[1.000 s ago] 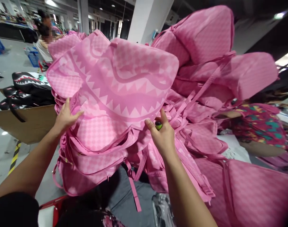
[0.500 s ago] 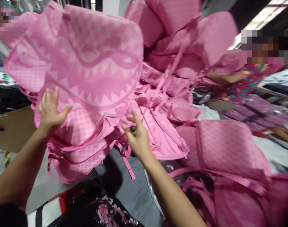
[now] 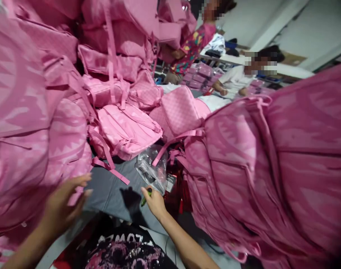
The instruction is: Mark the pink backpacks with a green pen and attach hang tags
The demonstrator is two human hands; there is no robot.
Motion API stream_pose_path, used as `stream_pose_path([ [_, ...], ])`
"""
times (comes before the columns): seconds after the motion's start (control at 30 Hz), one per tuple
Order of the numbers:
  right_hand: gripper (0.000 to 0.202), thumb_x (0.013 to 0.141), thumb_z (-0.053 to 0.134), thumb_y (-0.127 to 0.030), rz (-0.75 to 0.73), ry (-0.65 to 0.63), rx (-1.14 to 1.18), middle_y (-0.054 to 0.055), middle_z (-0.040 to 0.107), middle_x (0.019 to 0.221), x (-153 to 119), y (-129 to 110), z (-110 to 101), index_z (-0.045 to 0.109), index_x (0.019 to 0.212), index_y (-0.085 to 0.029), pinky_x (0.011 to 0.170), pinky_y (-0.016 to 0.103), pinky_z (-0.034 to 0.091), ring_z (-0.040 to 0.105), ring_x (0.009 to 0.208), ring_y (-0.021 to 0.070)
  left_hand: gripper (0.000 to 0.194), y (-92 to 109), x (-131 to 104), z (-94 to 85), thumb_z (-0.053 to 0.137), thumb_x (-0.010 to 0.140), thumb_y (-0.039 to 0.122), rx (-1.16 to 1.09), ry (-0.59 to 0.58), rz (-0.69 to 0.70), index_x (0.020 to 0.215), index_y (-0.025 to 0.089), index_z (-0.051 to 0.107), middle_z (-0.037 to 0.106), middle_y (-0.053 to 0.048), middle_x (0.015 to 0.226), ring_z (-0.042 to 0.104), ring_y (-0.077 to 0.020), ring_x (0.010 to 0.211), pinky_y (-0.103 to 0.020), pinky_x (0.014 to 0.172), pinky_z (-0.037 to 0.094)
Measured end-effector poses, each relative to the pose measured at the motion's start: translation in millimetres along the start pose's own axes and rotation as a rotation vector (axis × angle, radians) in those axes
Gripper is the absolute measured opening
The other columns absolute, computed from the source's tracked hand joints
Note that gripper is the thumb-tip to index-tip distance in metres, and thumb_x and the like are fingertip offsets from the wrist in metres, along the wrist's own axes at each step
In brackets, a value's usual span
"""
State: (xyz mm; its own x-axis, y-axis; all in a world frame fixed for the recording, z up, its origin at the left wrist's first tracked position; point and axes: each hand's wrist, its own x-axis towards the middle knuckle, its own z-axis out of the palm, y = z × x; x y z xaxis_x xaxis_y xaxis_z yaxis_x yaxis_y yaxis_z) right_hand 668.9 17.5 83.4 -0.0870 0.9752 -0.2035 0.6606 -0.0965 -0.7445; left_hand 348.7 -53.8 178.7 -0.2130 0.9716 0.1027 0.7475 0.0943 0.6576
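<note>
Item: my left grip (image 3: 65, 205), blurred, thumb and fingers slightly apart at the left backpacks (image 3: 24, 123), a pink scrap (image 3: 75, 196) showing between them; whether it is pinched, I cannot tell. Item: my right grip (image 3: 156, 203), closed around 1 small green tool (image 3: 146, 197) with a dark end, above the grey surface (image 3: 106, 190). Item: 1 clear plastic bag (image 3: 152, 168), crumpled, just beyond my right grip. Item: 1 pale pink backpack (image 3: 131, 130), lying at the surface's far side, between the left backpacks and the right backpacks (image 3: 234, 179), which lean together. Item: 2 people in the background, 1 in a patterned top (image 3: 191, 46), 1 in a white shirt (image 3: 233, 80).
</note>
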Motion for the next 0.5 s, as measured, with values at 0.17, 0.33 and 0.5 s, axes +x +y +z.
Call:
stream_pose_path([
  [0.17,0.06,0.084,0.052,-0.064,0.187,0.163,0.177,0.009,0.072,0.072,-46.4,92.7,-23.2,0.071,0.106,-0.011,0.054,0.031,0.052,0.063,0.053,0.0202,0.045,17.3,13.2,167.2,0.047,0.091,0.033,0.088,-0.583,0.133,0.135,0.027,0.055,0.059,-0.007,0.136,0.059,-0.0236,0.123,-0.04,0.106,0.049],
  [0.33,0.038,0.085,0.063,-0.047,-0.026,0.278,0.213,0.011,0.077,0.101,-40.8,131.8,10.8,0.075,0.109,-0.02,0.084,0.037,0.06,0.074,0.089,0.0278,0.068,53.6,88.5,296.5,0.056,0.084,0.016,0.221,-0.49,0.166,0.149,0.024,0.037,0.032,-0.013,0.157,0.03,-0.0294,0.146,-0.047,0.113,0.04],
  [0.5,0.036,0.091,0.053,-0.031,-0.354,0.377,-0.129,0.012,0.071,0.119,21.0,183.8,58.2,0.07,0.121,-0.021,0.085,0.029,0.06,0.07,0.105,0.024,0.044,64.7,141.5,344.0,0.053,0.078,0.005,0.319,-0.506,0.128,0.119,0.017,0.064,0.065,-0.015,0.12,0.063,-0.029,0.112,-0.042,0.096,0.051],
])
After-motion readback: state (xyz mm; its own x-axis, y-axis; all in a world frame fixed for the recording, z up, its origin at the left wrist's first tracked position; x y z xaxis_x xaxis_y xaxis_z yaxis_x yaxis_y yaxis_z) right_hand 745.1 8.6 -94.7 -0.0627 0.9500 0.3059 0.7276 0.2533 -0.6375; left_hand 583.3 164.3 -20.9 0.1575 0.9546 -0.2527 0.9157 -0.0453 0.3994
